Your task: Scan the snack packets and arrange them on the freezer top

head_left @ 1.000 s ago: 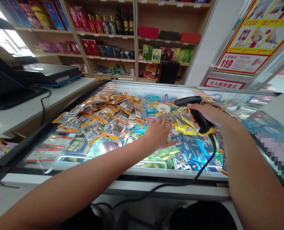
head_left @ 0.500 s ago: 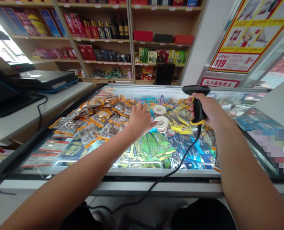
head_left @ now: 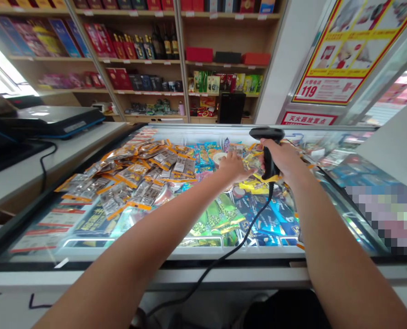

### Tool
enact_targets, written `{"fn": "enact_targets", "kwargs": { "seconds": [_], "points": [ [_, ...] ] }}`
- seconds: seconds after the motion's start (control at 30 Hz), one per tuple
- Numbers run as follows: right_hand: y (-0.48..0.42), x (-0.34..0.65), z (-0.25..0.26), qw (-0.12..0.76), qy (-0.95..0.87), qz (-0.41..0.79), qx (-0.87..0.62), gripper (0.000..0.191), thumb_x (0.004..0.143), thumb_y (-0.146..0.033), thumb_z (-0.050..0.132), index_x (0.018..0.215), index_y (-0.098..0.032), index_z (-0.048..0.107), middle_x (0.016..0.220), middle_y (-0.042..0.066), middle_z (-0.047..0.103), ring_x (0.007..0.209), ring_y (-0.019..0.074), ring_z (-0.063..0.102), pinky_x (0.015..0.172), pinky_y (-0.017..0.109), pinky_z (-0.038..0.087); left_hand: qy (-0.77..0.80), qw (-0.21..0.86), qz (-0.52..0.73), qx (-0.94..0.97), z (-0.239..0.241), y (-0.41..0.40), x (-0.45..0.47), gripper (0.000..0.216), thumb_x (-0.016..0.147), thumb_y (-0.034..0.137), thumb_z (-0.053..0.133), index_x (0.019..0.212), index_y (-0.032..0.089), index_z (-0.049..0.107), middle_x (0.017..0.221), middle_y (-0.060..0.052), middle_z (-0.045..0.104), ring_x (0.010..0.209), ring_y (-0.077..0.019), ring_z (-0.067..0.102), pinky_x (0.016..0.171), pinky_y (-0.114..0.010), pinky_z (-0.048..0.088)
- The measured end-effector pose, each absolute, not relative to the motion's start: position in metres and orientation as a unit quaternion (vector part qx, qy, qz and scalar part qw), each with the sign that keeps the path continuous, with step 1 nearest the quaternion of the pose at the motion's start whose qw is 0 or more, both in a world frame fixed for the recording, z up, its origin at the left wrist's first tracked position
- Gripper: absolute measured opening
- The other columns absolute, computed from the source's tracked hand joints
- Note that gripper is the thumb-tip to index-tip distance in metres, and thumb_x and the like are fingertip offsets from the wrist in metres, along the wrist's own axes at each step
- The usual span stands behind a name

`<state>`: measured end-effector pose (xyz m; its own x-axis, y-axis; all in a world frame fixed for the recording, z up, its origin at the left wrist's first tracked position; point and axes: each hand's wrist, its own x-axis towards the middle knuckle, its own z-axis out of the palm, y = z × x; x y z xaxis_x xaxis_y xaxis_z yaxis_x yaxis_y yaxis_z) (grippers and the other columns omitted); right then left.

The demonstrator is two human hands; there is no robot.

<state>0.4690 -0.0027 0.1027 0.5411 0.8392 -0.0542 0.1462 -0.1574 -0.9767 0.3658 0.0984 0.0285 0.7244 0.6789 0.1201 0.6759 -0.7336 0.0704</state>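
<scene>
A black barcode scanner [head_left: 271,157] with a yellow base stands upright in my right hand [head_left: 286,157], whose fingers wrap round its handle. A black cable [head_left: 239,242] runs down from it. My left hand [head_left: 232,167] reaches over the packets in the freezer chest, thumb spread and holding nothing I can see. Just beyond its fingertips lies an orange-edged packet [head_left: 238,149]. Under the hand a round white-lidded tub [head_left: 219,157] is partly covered. Yellow packets [head_left: 254,186] lie between my two hands, and green packets [head_left: 220,212] lie nearer to me.
Orange-edged clear packets [head_left: 135,176] pile up on the left of the chest. Blue packets [head_left: 268,214] lie front right. The chest's front rim [head_left: 244,276] crosses before me. A counter with a scale [head_left: 57,121] stands left; stocked shelves [head_left: 148,59] rise behind.
My left hand has moved right across the packets, closer to the scanner. The right hand keeps its grip on the scanner. The view has shifted slightly.
</scene>
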Motion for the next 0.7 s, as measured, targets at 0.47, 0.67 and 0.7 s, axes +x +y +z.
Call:
{"fn": "enact_targets", "kwargs": {
  "seconds": [0.47,0.67,0.7],
  "points": [
    [0.002,0.464,0.076,0.325,-0.454,0.434,-0.707,0.039,0.082,-0.059,0.069,0.074,-0.021,0.063,0.066,0.009,0.066,0.050,0.0176,0.058,0.041,0.030,0.048,0.357,-0.011,0.051,0.933,0.022,0.043,0.282,0.122,0.077,0.096,0.020,0.159,0.007,0.035,0.164,-0.024,0.032,0.152,-0.0421,0.030,0.119,-0.055,0.032],
    [-0.001,0.461,0.082,0.309,-0.444,0.459,-0.705,0.046,0.092,-0.057,0.058,0.067,-0.019,0.061,0.060,0.009,0.062,0.047,0.0152,0.054,0.037,0.027,0.043,0.357,-0.012,0.047,0.933,0.021,0.043,0.281,0.121,0.077,0.096,0.019,0.158,0.007,0.036,0.164,-0.023,0.033,0.151,-0.0428,0.031,0.120,-0.056,0.031],
    [-0.001,0.460,0.083,0.312,-0.440,0.461,-0.705,0.045,0.093,-0.055,0.057,0.068,-0.018,0.061,0.060,0.008,0.062,0.046,0.0151,0.054,0.037,0.027,0.044,0.358,-0.012,0.048,0.932,0.021,0.043,0.281,0.120,0.077,0.096,0.019,0.158,0.009,0.037,0.164,-0.022,0.034,0.151,-0.0425,0.030,0.120,-0.056,0.031]
  ]
}}
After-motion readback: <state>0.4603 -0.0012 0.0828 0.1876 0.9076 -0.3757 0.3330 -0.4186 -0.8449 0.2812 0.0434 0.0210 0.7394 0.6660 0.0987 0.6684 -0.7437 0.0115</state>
